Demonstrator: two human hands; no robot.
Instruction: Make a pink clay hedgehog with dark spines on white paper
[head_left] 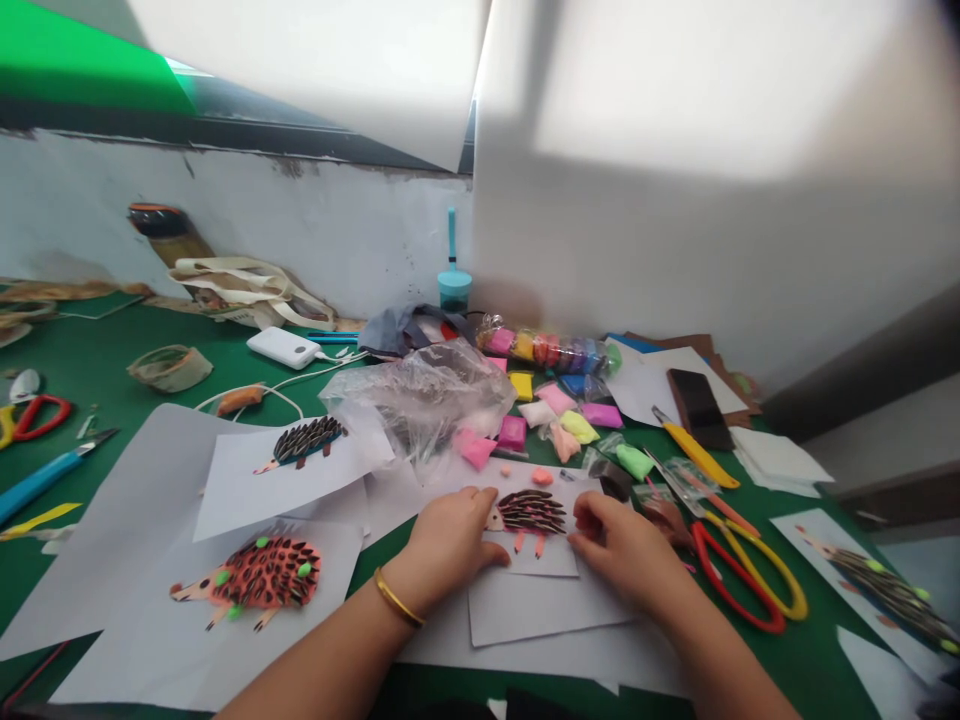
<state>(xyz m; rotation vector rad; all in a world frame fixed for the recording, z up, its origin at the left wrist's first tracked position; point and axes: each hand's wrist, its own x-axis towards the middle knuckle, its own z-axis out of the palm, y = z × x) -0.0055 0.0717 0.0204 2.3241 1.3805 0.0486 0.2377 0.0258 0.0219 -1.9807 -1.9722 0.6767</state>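
A hedgehog figure [529, 512] with a pale face, pink legs and dark seed-like spines lies on a small white paper [551, 562] in front of me. My left hand [454, 538], with a gold bangle at the wrist, rests at the paper's left side. Its thumb and forefinger are apart around the hedgehog's snout. My right hand [619, 545] is by the hedgehog's rear with its fingers curled together; whatever they hold is hidden. Two small lumps of pink clay [541, 477] sit just above the hedgehog.
Finished-looking hedgehogs lie left, one pink with green dots [266, 578], one dark-spined [307, 442]. Several coloured clay packets [512, 433] and a crumpled plastic bag [420, 395] stand behind. Red-and-yellow scissors [739, 575], a yellow cutter knife [699, 455] and a phone [699, 408] lie right.
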